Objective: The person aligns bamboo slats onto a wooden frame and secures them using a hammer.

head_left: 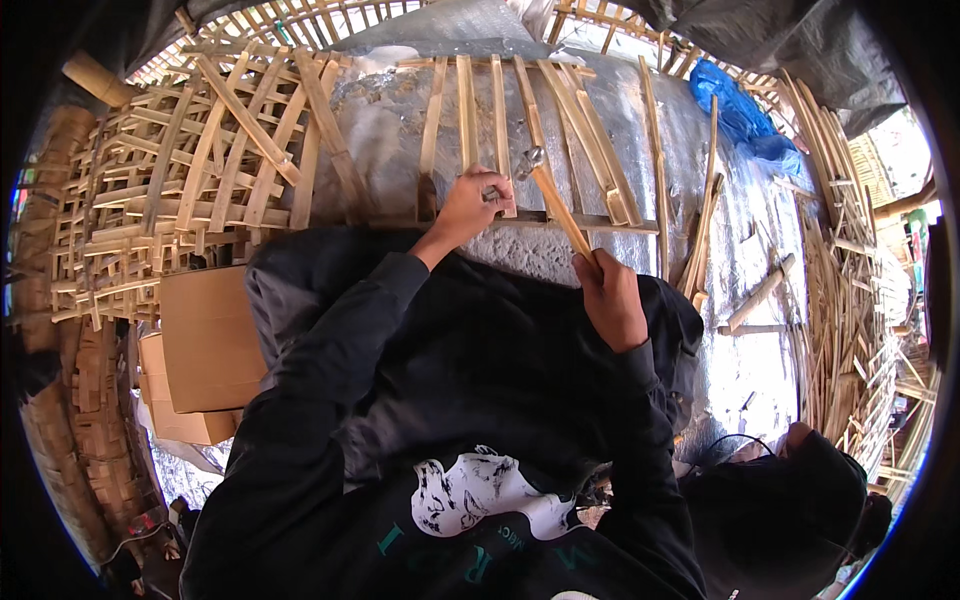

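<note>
My right hand [612, 302] is wrapped round the wooden handle of a hammer [562, 212]. The metal hammer head [530, 161] points away from me, just right of my left hand. My left hand [468, 208] has its fingers curled into a pinch over the near end of a bamboo slat [500, 130]. Whatever sits between those fingertips is too small to name. Several slats stand side by side, their near ends at a crosswise bamboo strip [625, 225]; another crosswise strip [420, 63] runs along their far ends.
Woven bamboo lattice [120, 190] lies to the left, above cardboard boxes [210, 335]. Silvery sheeting [375, 130] lies under the slats. A blue plastic bag [735, 110] is at the far right, near piled bamboo strips [840, 310]. Another person in dark clothing [780, 510] is at lower right.
</note>
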`<move>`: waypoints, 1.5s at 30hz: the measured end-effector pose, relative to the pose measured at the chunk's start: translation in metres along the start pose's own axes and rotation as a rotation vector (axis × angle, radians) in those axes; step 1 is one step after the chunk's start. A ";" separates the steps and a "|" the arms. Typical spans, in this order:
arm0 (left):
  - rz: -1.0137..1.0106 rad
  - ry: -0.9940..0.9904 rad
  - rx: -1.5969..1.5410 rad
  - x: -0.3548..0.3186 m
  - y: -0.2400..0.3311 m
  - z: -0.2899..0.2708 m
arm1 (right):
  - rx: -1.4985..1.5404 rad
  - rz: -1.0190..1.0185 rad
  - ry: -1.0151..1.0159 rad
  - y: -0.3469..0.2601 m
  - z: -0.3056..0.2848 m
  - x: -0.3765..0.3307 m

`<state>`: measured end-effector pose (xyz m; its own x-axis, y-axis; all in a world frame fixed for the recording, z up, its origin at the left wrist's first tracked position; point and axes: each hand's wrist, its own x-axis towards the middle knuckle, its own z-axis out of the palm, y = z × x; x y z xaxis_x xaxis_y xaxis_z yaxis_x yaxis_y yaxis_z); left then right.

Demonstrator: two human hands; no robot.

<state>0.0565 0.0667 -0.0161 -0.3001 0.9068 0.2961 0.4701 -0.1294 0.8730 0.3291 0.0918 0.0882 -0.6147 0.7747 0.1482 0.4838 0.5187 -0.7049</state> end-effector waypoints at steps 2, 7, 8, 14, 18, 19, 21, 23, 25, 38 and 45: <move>-0.012 -0.002 0.000 0.000 -0.001 0.000 | -0.040 -0.002 -0.014 -0.004 -0.003 -0.003; -0.018 -0.007 0.048 0.001 0.001 0.000 | -0.097 -0.018 -0.117 0.000 -0.008 -0.003; -0.051 0.012 0.022 -0.001 0.001 0.002 | -0.100 -0.020 -0.119 -0.002 -0.009 -0.003; 0.052 0.009 0.034 0.000 -0.006 0.000 | -0.147 0.009 -0.083 -0.016 -0.009 -0.005; -0.075 0.035 0.000 -0.002 -0.004 0.003 | -0.166 -0.028 -0.086 -0.004 -0.002 -0.009; -0.072 0.034 -0.004 -0.001 -0.001 0.004 | -0.194 -0.051 -0.113 0.000 -0.003 -0.010; -0.078 0.010 0.025 -0.002 -0.003 0.002 | -0.178 -0.026 -0.109 -0.010 -0.005 -0.009; 0.011 0.014 0.022 0.001 -0.006 0.001 | -0.157 -0.001 -0.105 -0.021 -0.006 -0.009; 0.099 0.016 0.023 -0.001 -0.011 0.000 | -0.121 0.001 -0.046 -0.028 -0.004 -0.008; 0.035 0.018 0.040 -0.003 -0.009 0.001 | -0.219 -0.039 -0.001 -0.003 0.013 -0.015; 0.046 -0.018 0.023 0.000 -0.008 -0.001 | -0.291 -0.061 0.017 -0.014 0.009 -0.016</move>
<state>0.0518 0.0674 -0.0232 -0.2626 0.9072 0.3288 0.5020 -0.1626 0.8495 0.3268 0.0685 0.0891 -0.6384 0.7439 0.1977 0.6064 0.6443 -0.4660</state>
